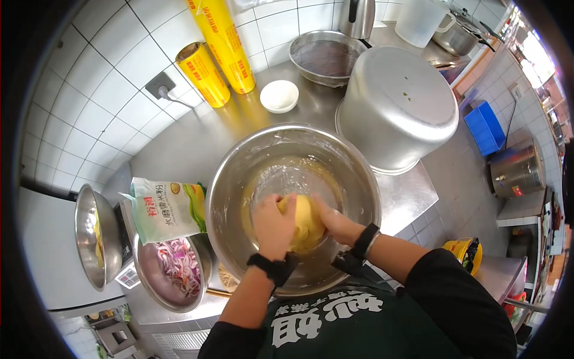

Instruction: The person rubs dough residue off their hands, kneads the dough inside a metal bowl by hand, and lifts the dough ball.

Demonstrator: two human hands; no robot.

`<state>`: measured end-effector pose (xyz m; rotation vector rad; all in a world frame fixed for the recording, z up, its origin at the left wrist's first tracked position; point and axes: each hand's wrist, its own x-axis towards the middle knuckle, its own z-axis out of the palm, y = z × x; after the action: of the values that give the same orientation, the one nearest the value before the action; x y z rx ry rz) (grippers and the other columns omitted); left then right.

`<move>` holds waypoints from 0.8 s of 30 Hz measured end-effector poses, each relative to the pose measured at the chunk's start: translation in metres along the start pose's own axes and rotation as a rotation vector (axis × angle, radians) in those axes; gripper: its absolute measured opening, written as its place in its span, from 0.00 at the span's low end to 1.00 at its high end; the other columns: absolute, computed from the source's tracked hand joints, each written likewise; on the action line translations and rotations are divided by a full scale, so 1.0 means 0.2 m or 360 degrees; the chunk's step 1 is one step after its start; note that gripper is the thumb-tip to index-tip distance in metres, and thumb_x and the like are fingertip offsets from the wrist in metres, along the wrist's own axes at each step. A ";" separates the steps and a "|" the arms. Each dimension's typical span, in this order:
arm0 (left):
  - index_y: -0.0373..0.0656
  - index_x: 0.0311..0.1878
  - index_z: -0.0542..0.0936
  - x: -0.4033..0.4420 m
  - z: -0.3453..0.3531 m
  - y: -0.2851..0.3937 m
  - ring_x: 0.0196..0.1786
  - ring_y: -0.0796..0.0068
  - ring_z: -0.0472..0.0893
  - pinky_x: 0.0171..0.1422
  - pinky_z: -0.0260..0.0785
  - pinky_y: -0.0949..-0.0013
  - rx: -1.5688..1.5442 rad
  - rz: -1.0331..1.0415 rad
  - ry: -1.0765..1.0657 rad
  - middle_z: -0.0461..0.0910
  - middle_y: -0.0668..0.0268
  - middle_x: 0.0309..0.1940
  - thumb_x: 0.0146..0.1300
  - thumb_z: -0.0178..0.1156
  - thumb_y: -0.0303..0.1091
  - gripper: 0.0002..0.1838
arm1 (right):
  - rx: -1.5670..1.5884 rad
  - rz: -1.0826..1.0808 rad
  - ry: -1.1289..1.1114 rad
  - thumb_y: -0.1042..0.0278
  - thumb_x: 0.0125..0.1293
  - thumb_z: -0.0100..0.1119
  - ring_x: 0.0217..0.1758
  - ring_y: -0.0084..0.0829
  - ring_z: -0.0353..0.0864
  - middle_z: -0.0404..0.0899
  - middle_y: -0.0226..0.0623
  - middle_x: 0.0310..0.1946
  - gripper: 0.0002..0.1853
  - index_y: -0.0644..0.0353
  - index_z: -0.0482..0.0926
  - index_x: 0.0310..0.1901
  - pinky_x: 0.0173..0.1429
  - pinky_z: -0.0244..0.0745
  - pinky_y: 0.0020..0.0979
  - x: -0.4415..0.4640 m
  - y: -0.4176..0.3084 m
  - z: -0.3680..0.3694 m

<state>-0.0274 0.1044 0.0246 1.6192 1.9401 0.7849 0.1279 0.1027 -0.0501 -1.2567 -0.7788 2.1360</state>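
Note:
A lump of yellow dough (307,224) sits inside a large steel mixing bowl (362,185), whose inner wall is smeared with pale residue. My left hand (275,223) grips the dough from the left, fingers curled over its top. From the right, my right hand (336,224) presses against the same lump with its fingers around the far side. The dough's underside is hidden. Black bands circle both wrists.
Left of the bowl are a flour bag (164,209), a bowl of sliced onions (179,269) and another steel bowl (107,239). Behind stand yellow film rolls (203,75), a small white bowl (279,97) and a covered basin (329,57). An upturned pot (397,102) is close on the right.

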 end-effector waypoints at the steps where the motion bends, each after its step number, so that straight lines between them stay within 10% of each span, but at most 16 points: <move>1: 0.35 0.36 0.79 -0.03 -0.01 0.04 0.36 0.51 0.79 0.43 0.69 0.57 -0.0005 0.0176 0.0066 0.80 0.52 0.31 0.65 0.57 0.45 0.18 | 0.0084 0.0003 0.0001 0.36 0.72 0.32 0.65 0.36 0.67 0.70 0.44 0.61 0.37 0.62 0.63 0.67 0.67 0.60 0.35 -0.02 -0.02 0.00; 3: 0.41 0.34 0.78 -0.07 0.02 0.06 0.36 0.53 0.78 0.42 0.67 0.54 0.0114 0.0438 0.0190 0.80 0.57 0.30 0.63 0.57 0.42 0.13 | 0.0254 0.0018 0.0010 0.40 0.74 0.30 0.64 0.37 0.69 0.72 0.48 0.59 0.34 0.62 0.64 0.66 0.66 0.62 0.36 -0.06 -0.06 0.00; 9: 0.44 0.33 0.75 -0.05 0.23 -0.10 0.38 0.52 0.77 0.43 0.67 0.52 0.0430 0.0441 0.0063 0.79 0.58 0.34 0.63 0.56 0.38 0.09 | -0.2595 -0.0214 0.0026 0.44 0.74 0.37 0.54 0.40 0.78 0.80 0.53 0.48 0.31 0.69 0.73 0.55 0.59 0.69 0.33 0.23 0.00 -0.27; 18: 0.45 0.49 0.80 0.14 0.05 -0.18 0.49 0.48 0.77 0.58 0.63 0.48 0.0199 0.0285 0.0317 0.80 0.48 0.40 0.68 0.48 0.45 0.17 | -0.1411 -0.0978 0.0254 0.48 0.73 0.39 0.54 0.50 0.76 0.79 0.54 0.47 0.26 0.64 0.79 0.46 0.57 0.70 0.40 0.25 -0.19 -0.14; 22: 0.38 0.43 0.81 0.17 0.33 -0.48 0.54 0.43 0.75 0.57 0.66 0.49 0.0475 0.0048 -0.0416 0.80 0.43 0.42 0.70 0.43 0.50 0.25 | -0.2160 -0.1073 0.0544 0.61 0.68 0.47 0.38 0.50 0.79 0.79 0.56 0.34 0.15 0.65 0.78 0.41 0.47 0.73 0.46 0.43 0.17 -0.01; 23: 0.45 0.50 0.73 0.15 0.32 -0.45 0.50 0.47 0.77 0.54 0.67 0.51 0.0258 -0.0029 -0.0492 0.79 0.47 0.44 0.71 0.43 0.41 0.14 | -0.2367 -0.0930 0.0365 0.60 0.65 0.50 0.36 0.49 0.78 0.78 0.54 0.33 0.14 0.63 0.77 0.38 0.45 0.73 0.48 0.33 0.04 0.04; 24: 0.43 0.49 0.73 0.12 0.41 -0.59 0.47 0.47 0.77 0.50 0.67 0.49 0.0657 0.0400 -0.0196 0.79 0.47 0.41 0.71 0.43 0.40 0.14 | -0.2182 -0.0863 0.0558 0.60 0.64 0.51 0.36 0.50 0.78 0.77 0.54 0.34 0.13 0.63 0.77 0.36 0.44 0.73 0.49 0.30 0.02 0.08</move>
<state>-0.0577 0.1215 -0.1161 2.1311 1.9206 0.3723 0.0886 0.1380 -0.0809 -1.6136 -2.2288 0.7362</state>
